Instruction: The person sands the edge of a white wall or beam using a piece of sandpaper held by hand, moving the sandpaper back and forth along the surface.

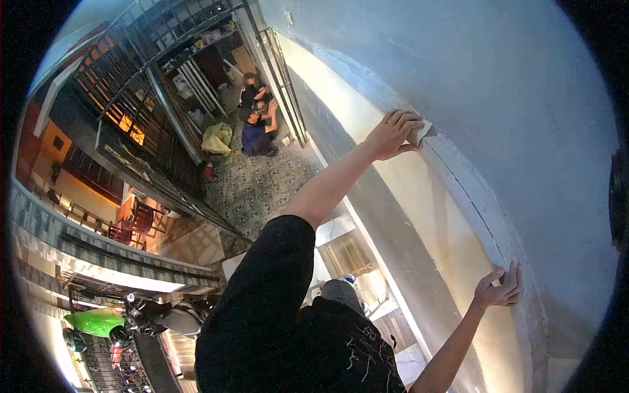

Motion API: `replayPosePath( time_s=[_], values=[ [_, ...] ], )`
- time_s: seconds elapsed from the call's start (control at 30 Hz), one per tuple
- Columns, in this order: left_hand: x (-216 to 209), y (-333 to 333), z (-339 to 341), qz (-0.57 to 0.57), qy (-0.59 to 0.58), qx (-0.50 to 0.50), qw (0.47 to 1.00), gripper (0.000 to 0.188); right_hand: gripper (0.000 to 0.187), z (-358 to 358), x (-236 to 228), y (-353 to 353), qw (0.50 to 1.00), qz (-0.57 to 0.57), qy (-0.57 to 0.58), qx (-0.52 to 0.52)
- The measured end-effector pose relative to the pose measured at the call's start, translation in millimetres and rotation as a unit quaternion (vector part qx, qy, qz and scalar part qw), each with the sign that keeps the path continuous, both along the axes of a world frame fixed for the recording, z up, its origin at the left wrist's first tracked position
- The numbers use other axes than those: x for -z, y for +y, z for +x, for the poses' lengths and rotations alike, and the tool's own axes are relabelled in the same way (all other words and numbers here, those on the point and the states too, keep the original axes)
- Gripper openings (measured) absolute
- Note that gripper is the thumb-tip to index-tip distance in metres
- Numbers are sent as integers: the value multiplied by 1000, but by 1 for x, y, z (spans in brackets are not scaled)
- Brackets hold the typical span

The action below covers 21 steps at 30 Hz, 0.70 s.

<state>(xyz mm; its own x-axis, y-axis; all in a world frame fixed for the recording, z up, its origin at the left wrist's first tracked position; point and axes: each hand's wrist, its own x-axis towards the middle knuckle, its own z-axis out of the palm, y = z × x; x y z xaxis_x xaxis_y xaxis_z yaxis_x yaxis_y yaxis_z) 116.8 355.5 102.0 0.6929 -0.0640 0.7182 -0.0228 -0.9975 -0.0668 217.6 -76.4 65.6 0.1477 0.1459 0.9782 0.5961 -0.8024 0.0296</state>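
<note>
High on the wall (485,85), my left hand (395,133) is closed around a small pale sheet (422,133), perhaps folded sandpaper, and presses it to the raised grey strip (481,196). A thin dark crack runs down this strip between my two hands. Lower along the same strip rests my right hand (499,291), its curved fingers touching the surface with a gap between thumb and fingers. Nothing shows in that hand. Below the strip, the wall has a cream band (426,203) and a grey band (406,236).
Two people (257,124) crouch farther off on the patterned tile floor (268,183), close to a metal gate (282,85). A yellowish sack (217,139) lies near them. Metal railings (131,105) run along the left. A motorcycle (164,316) stands lower left, beside a green bag (95,321).
</note>
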Motion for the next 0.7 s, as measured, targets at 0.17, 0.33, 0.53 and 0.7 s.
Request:
replayPosePath(
  time_s=[0.17,0.33,0.53,0.7],
  values=[
    [0,1,0,7,3,-8,1000,64,23,1,2,-1,1000,-7,2,7],
    [-1,-1,-1,-1,-6,-3,1000,64,23,3,3,-5,1000,-16,3,-4],
    [1,-2,0,-10,-9,-9,1000,64,25,3,6,-5,1000,-7,9,6],
    [4,-1,1,-7,-5,-14,1000,64,25,3,3,-6,1000,-13,6,3]
  ],
)
